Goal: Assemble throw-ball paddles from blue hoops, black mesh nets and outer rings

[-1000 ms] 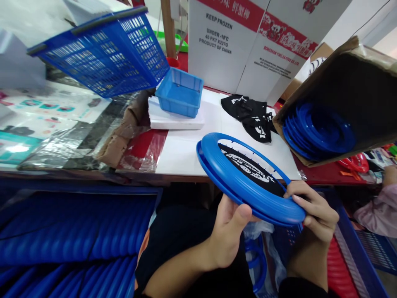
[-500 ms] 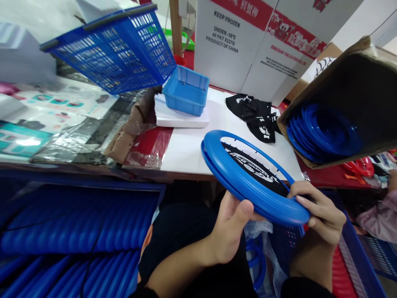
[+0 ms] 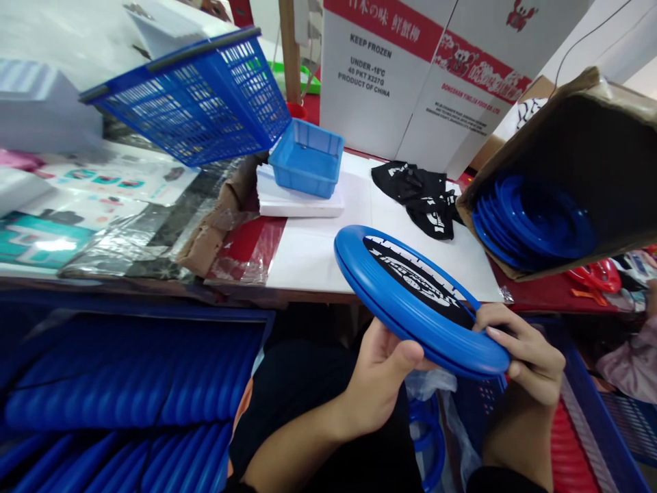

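Note:
A blue plastic ring (image 3: 405, 318) with a black printed fabric disc (image 3: 410, 279) across its middle is held tilted above my lap, at the table's front edge. My left hand (image 3: 380, 376) grips its near rim from below, thumb along the outside and the other fingers hidden underneath. At the right end, my right hand (image 3: 523, 349) pinches the rim, with fingertips at the inner edge by the fabric. A thin gap runs around the ring's outer side. White gaps show between the fabric's far edge and the rim. Several black printed fabric pieces (image 3: 434, 216) lie on the table beyond.
An open cardboard box (image 3: 538, 267) with stacked blue rings stands at the right. A light blue tray (image 3: 308, 185) rests on a white stack, beside a tilted blue basket (image 3: 205, 103). Crates of blue rings (image 3: 118, 390) sit lower left. Another person's sleeve (image 3: 629, 359) shows far right.
The ring has tipped slightly, so less white shows through beyond the fabric's far edge. My right hand has shifted a little left along with it. Both hands keep their grip.

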Motion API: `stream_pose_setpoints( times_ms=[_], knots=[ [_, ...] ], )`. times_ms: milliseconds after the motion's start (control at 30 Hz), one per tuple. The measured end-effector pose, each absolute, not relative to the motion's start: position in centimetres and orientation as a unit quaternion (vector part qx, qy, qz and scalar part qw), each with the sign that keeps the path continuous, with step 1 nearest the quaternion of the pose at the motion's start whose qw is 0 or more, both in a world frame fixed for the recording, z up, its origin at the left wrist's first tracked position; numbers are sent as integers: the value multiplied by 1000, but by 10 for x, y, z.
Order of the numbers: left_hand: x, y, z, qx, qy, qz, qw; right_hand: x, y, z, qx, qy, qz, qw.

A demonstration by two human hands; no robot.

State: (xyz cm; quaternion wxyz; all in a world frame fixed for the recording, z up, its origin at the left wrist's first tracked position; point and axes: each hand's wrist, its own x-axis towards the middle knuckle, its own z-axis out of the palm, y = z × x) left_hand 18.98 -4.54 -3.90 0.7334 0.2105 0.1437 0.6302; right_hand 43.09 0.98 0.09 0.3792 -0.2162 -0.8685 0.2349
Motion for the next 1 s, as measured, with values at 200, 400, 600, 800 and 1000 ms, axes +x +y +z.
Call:
stream_pose_setpoints(
  times_ms=[200,400,600,800,1000],
  knots=[
    [192,-47,-36,217,146,635,727,435,7,0,-211,-869,247,373],
    [192,-51,-40,222,179,648,706,435,9,4,-208,-877,247,355],
    [189,-50,-39,231,154,653,704,435,7,10,-209,-888,232,338],
    [188,-51,-39,232,151,650,708,437,3,14,-213,-897,220,318],
    [190,-51,-42,226,135,636,725,439,3,18,-215,-904,212,303]
  ],
)
